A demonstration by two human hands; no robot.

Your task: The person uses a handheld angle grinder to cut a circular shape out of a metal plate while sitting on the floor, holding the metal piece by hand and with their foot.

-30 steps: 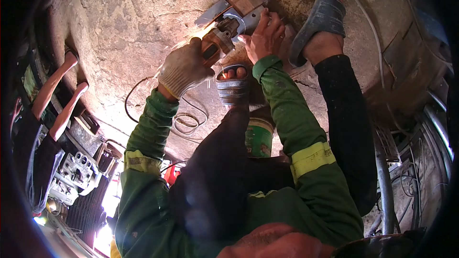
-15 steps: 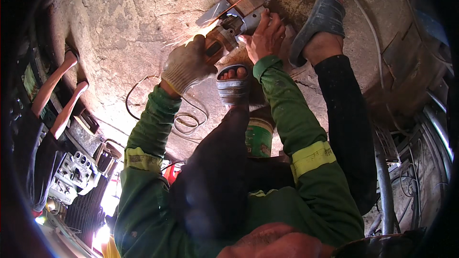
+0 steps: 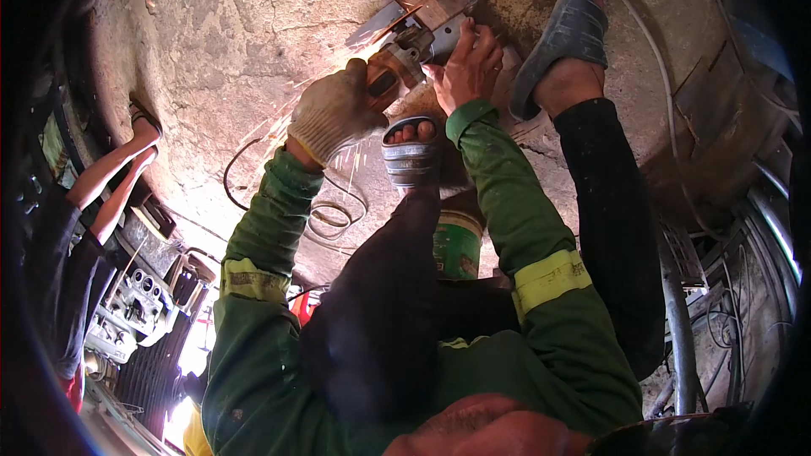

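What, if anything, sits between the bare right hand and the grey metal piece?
Nothing visible: the right hand is at the right edge of the grey metal piece. The grinder, in the gloved left hand, sits left of that hand.

I've got rough, cracked floor (image 3: 203, 67) under my sandals (image 3: 410, 165), carrying a wooden block (image 3: 432, 0), grey metal plate (image 3: 374, 25) right beside it, looped cable (image 3: 366, 203), green bucket (image 3: 456, 247), pale cord (image 3: 665, 72) off right.
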